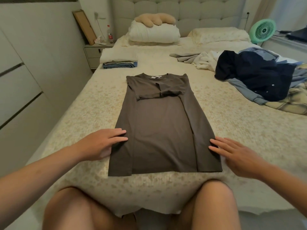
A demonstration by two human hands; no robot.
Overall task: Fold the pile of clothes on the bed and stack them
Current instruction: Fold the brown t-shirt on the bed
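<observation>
Your left hand (101, 143) and right hand (235, 155) lie flat, fingers straight, touching opposite edges of the brown shirt (162, 130) between them on the bed (249, 130).

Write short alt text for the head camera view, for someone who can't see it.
A brown long-sleeved top, sleeves folded in, lies flat on the bed; the left hand and right hand rest open at its edges. Unfolded clothes lie right, a folded stack behind left.

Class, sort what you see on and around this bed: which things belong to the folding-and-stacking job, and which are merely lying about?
Part of the job:
brown shirt, sides and sleeves folded in
left hand and right hand, at its edges
folded stack
unfolded pile

Just lying about:
green fan
bottle on the nightstand
rolled duvet
</observation>
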